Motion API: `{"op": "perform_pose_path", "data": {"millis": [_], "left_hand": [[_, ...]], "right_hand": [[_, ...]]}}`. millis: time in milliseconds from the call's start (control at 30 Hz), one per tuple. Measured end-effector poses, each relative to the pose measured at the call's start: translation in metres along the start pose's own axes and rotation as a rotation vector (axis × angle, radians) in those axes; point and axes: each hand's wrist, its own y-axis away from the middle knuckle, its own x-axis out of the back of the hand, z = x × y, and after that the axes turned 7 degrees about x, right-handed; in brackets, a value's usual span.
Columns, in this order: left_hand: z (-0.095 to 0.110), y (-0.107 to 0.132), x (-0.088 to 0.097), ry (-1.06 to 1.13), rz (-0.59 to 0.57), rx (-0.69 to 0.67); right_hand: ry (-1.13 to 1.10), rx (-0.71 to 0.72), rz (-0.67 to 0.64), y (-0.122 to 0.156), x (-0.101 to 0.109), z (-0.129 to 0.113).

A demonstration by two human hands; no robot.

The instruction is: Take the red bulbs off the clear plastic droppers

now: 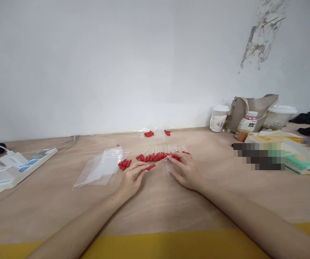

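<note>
Between my two hands I hold one glass dropper (157, 163) with a red rubber bulb. My left hand (132, 178) pinches the red bulb end. My right hand (184, 171) pinches the clear tube end. Just behind them lies a row of assembled droppers (161, 154) with red bulbs. A small heap of loose red bulbs (124, 164) sits left of my left hand. Bare glass tubes (168, 174) lie on the table under my right hand.
Clear plastic bags (101, 169) lie at the left. A white power strip (22, 167) with plugs is at the far left. More red bulbs in a bag (155, 133) rest by the wall. Cups, a bottle (246, 126), a beige bag (254, 108) and books stand at the right.
</note>
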Motion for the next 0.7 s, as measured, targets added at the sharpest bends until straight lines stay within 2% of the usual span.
{"op": "perform_pose_path", "data": {"millis": [100,233,367,533,700], "left_hand": [[-0.002,0.001,-0.002,0.063,-0.072,0.024],[-0.005,-0.001,-0.005,0.105,-0.130,0.029],[0.003,-0.002,-0.005,0.096,-0.193,0.013],[0.017,-0.003,-0.008,0.056,-0.289,0.111],[0.016,-0.003,-0.013,-0.062,-0.332,0.190]], "right_hand": [[0.020,0.080,-0.047,-0.002,0.001,-0.003],[0.015,0.146,-0.034,-0.001,-0.001,-0.003],[-0.002,0.169,-0.063,0.001,-0.004,-0.005],[-0.046,0.160,-0.092,-0.002,-0.006,-0.013],[-0.090,0.175,-0.079,-0.005,-0.009,-0.018]]}}
